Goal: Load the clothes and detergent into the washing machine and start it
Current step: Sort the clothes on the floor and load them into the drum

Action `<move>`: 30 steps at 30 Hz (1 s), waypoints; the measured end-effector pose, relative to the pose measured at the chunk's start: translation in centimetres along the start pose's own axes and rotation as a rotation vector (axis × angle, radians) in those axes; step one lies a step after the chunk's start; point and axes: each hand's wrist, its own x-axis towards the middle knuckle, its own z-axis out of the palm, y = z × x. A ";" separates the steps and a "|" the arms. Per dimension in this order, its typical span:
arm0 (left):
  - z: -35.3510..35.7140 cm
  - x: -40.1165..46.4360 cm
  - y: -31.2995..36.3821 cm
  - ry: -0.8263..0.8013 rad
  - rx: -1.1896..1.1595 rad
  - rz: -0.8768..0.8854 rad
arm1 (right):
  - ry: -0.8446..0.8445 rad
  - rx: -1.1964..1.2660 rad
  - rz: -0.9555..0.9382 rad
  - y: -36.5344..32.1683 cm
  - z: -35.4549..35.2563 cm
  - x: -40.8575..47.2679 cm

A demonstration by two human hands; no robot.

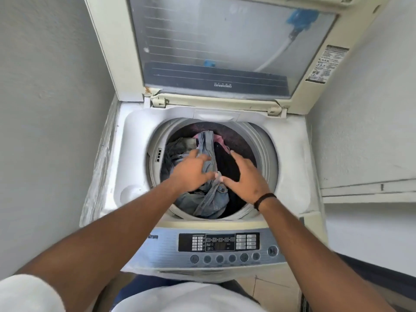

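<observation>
Machine: we stand at the white top-loading washing machine (290,158), its clear-windowed lid (225,46) propped upright at the back.
Clothes: the heap of faded blue denim, dark and pink clothes (209,199) lies inside the round drum, below the grey rim.
Left hand: our left hand (191,172) reaches over the drum mouth with fingers spread wide and fairly straight, lying on the denim and gripping nothing.
Right hand: our right hand (245,179), a black band (264,200) at the wrist, is likewise spread flat above the dark cloth; the thumb touches a fold of denim, but motion blur keeps us from telling whether it pinches.
Step in hand: we judge we are pressing and settling the load.
Doing it well: we should push down evenly with flat palms, spread the heap around the drum rather than piling one side, and tuck every fold below the rim.
Detergent: none is in view.
Still to do: add detergent, lower the lid, then use the grey control panel (225,246) nearest us.
</observation>
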 end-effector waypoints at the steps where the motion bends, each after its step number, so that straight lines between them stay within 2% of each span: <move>1: 0.0 -1.2 0.8 -0.003 -0.026 0.034 | 0.061 -0.005 0.011 0.4 -0.4 -1.1; 5: 2.0 -6.2 4.1 -0.043 -0.105 0.134 | 0.228 -0.028 0.060 2.0 -0.5 -6.4; 11: 5.1 -9.7 6.5 -0.122 -0.004 0.236 | 0.506 -0.126 0.033 2.0 0.1 -13.7; 17: 4.9 -10.0 6.9 0.007 0.008 0.328 | 0.602 -0.166 0.055 2.8 1.3 -18.2; 22: 6.8 -12.6 9.2 0.209 -0.070 0.548 | 0.722 -0.068 0.135 3.6 1.0 -21.7; 26: 8.6 -15.1 10.2 0.253 -0.132 0.586 | 0.775 -0.003 0.210 5.3 2.0 -26.5; 30: 11.6 -18.9 12.1 0.283 -0.085 0.700 | 0.862 0.092 0.285 6.6 4.2 -33.5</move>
